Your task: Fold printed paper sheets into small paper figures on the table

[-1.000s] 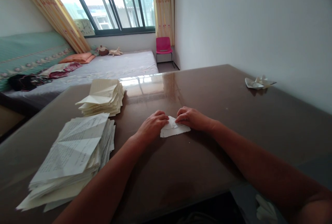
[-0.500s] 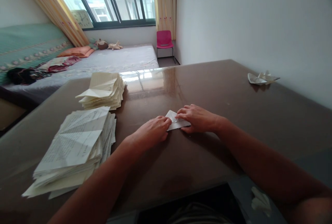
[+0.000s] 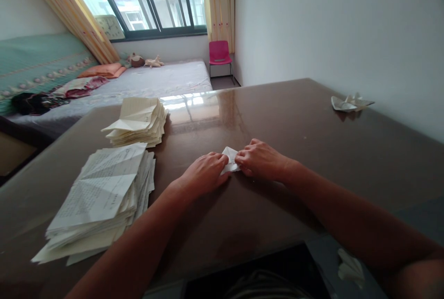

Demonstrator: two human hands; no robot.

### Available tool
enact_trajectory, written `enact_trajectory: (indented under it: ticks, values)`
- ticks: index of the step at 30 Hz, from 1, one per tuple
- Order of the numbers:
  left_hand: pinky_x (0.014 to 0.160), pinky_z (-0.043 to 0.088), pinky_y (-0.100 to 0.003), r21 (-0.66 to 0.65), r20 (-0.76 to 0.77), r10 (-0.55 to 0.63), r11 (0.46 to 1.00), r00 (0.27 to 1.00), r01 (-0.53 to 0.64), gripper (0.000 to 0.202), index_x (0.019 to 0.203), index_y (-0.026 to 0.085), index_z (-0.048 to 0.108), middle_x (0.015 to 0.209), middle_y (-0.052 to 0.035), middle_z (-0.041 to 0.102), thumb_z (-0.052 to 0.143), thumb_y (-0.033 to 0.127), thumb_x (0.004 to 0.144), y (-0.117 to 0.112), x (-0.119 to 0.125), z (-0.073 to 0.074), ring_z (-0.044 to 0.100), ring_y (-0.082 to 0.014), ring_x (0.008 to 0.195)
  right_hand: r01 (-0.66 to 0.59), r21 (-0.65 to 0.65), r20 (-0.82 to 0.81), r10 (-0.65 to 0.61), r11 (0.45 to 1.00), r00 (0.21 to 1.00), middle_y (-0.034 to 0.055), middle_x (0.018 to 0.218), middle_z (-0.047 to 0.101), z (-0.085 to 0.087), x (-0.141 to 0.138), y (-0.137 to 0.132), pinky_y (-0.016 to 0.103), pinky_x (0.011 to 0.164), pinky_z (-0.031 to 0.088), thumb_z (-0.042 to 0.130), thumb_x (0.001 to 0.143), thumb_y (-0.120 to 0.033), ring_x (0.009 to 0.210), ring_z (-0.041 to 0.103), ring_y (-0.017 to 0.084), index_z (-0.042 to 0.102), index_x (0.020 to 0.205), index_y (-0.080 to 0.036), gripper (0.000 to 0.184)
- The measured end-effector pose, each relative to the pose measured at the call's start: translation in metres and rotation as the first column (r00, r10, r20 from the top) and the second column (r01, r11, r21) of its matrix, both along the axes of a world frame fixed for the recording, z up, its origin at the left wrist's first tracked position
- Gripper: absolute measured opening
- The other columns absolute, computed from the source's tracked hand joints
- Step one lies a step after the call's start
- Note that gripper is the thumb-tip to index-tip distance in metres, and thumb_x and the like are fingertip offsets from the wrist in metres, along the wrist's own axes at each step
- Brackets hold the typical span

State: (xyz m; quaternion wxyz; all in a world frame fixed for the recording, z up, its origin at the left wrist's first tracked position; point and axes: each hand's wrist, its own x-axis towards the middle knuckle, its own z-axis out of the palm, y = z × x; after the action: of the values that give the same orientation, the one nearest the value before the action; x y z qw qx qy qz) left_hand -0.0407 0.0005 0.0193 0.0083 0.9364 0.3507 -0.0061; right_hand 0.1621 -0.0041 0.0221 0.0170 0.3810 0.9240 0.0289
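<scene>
A small white folded paper (image 3: 230, 159) with a pointed top lies on the brown table (image 3: 277, 118) between my two hands. My left hand (image 3: 210, 169) is closed on its left edge, the fingers bent and pressed down. On the opposite edge, my right hand (image 3: 256, 159) pinches the paper with its fingers curled together. Both hands rest on the tabletop and cover the sides of the paper, so only its middle and tip show.
To the left stand a stack of printed sheets (image 3: 100, 188) and, behind it, a stack of yellowish sheets (image 3: 138, 118). A folded paper shape (image 3: 351, 103) sits at the right edge by the wall. Another pale paper piece (image 3: 350, 266) lies low at right. Beyond are a bed (image 3: 166, 75) and pink chair (image 3: 219, 52).
My right hand has drawn its fingers in and moved slightly left over the paper's right corner. Less of the paper shows now. The left hand has barely shifted.
</scene>
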Motion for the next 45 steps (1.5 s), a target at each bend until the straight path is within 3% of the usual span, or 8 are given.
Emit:
enact_trajectory:
  ticks: [3, 6, 10, 14, 18, 22, 30, 45]
  values:
    - [0.079, 0.048, -0.033, 0.022, 0.008, 0.015, 1.000, 1.000, -0.015, 0.028, 0.097, 0.017, 0.056, 0.094, -0.0084, 0.064, 0.049, 0.043, 0.088, -0.002, 0.002, -0.001, 0.060, -0.0233, 0.090, 0.015, -0.013, -0.010, -0.015, 1.000, 1.000, 0.0103, 0.086, 0.070, 0.000, 0.001, 0.001, 0.033, 0.076, 0.030, 0.051, 0.086, -0.022, 0.082, 0.062, 0.021, 0.063, 0.089, -0.017, 0.013]
    - [0.080, 0.047, -0.033, 0.057, -0.005, 0.040, 0.998, 0.999, -0.040, 0.019, 0.096, 0.017, 0.057, 0.095, -0.0088, 0.064, 0.046, 0.031, 0.089, -0.004, 0.005, -0.003, 0.060, -0.0225, 0.090, 0.027, 0.006, -0.023, -0.027, 1.000, 0.999, 0.0101, 0.092, 0.070, -0.002, 0.003, 0.003, 0.032, 0.076, 0.030, 0.051, 0.088, -0.021, 0.087, 0.061, 0.021, 0.063, 0.096, -0.018, 0.015]
    - [0.078, 0.048, -0.032, 0.073, -0.011, 0.045, 0.996, 0.999, -0.044, 0.015, 0.095, 0.017, 0.058, 0.095, -0.0082, 0.064, 0.048, 0.020, 0.084, -0.004, 0.006, -0.006, 0.059, -0.0221, 0.089, 0.020, -0.021, -0.072, -0.022, 1.000, 0.997, 0.0075, 0.094, 0.070, -0.002, 0.010, 0.008, 0.032, 0.077, 0.033, 0.048, 0.092, -0.027, 0.091, 0.059, 0.021, 0.068, 0.090, -0.021, 0.021]
    - [0.076, 0.047, -0.031, 0.038, 0.037, 0.081, 0.996, 0.996, -0.082, 0.017, 0.087, 0.018, 0.061, 0.089, -0.0070, 0.063, 0.045, 0.022, 0.088, 0.001, 0.000, -0.005, 0.058, -0.0201, 0.084, -0.021, -0.151, -0.222, -0.014, 0.988, 0.975, 0.0051, 0.095, 0.071, -0.003, 0.022, 0.018, 0.029, 0.079, 0.038, 0.050, 0.091, -0.027, 0.092, 0.059, 0.020, 0.073, 0.094, -0.025, 0.024]
    - [0.076, 0.046, -0.028, -0.069, 0.106, 0.127, 0.990, 0.986, -0.120, 0.023, 0.083, 0.020, 0.065, 0.089, -0.0047, 0.064, 0.044, 0.028, 0.090, 0.010, -0.009, -0.005, 0.058, -0.0185, 0.087, -0.016, -0.353, -0.390, -0.132, 0.935, 0.911, 0.0047, 0.094, 0.071, -0.010, 0.031, 0.028, 0.024, 0.076, 0.042, 0.051, 0.089, -0.026, 0.085, 0.062, 0.016, 0.073, 0.097, -0.020, 0.024]
    - [0.077, 0.045, -0.028, -0.129, 0.134, 0.188, 0.977, 0.973, -0.171, 0.031, 0.084, 0.020, 0.064, 0.090, -0.0046, 0.064, 0.038, 0.034, 0.094, 0.017, -0.013, -0.010, 0.059, -0.0178, 0.086, 0.028, -0.451, -0.416, -0.237, 0.892, 0.878, 0.0026, 0.086, 0.071, -0.015, 0.033, 0.033, 0.021, 0.067, 0.041, 0.051, 0.088, -0.028, 0.075, 0.061, 0.014, 0.072, 0.093, -0.019, 0.023]
    - [0.068, 0.044, -0.028, -0.084, 0.020, 0.346, 0.935, 0.938, -0.344, 0.036, 0.085, 0.021, 0.058, 0.094, -0.0047, 0.061, 0.032, 0.043, 0.095, 0.018, -0.008, -0.017, 0.062, -0.0187, 0.083, 0.241, -0.393, -0.306, -0.373, 0.887, 0.876, 0.0030, 0.086, 0.070, -0.019, 0.026, 0.031, 0.022, 0.062, 0.036, 0.055, 0.086, -0.032, 0.072, 0.059, 0.014, 0.067, 0.089, -0.021, 0.017]
    - [0.067, 0.046, -0.030, 0.037, -0.136, 0.398, 0.917, 0.907, -0.397, 0.028, 0.097, 0.018, 0.058, 0.099, -0.0082, 0.057, 0.035, 0.035, 0.095, 0.005, 0.010, -0.009, 0.060, -0.0218, 0.089, 0.435, -0.245, -0.119, -0.472, 0.867, 0.874, 0.0011, 0.092, 0.070, -0.017, 0.016, 0.025, 0.024, 0.058, 0.031, 0.051, 0.088, -0.042, 0.080, 0.062, 0.017, 0.061, 0.090, -0.025, 0.019]
